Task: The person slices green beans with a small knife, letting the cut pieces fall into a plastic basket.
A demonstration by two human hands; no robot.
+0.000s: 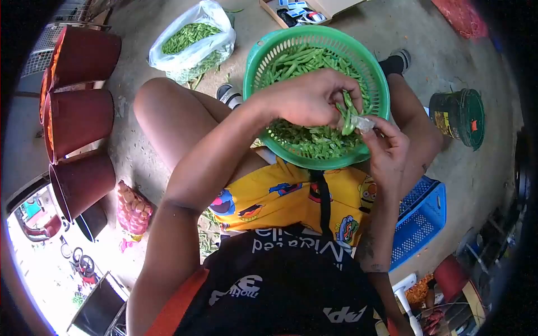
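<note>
The relation that matters most lies between the hands: a small bundle of slim, glossy green bean pods [348, 123] sits in the narrow space between the left hand [314, 101] and the right hand [386, 143], above the right part of a round, bright green plastic basket with slotted walls [314, 163]. The left hand is curled closed around the pods, its knuckles up and fingers pointing right. The right hand, nearer the body, is narrowed to a pinch of thumb and finger on a small, whitish, translucent piece [362, 124]; what that piece is, I cannot tell. The pods' long axis runs roughly away from the body, so their near ends point toward the wearer and lie just beside the whitish piece; whether the two touch is unclear. The left hand's fingers hide part of the bundle. Below, long whole green pods [297, 59] fill the basket's far side, and short, pale green pieces [314, 140] its near side.
</note>
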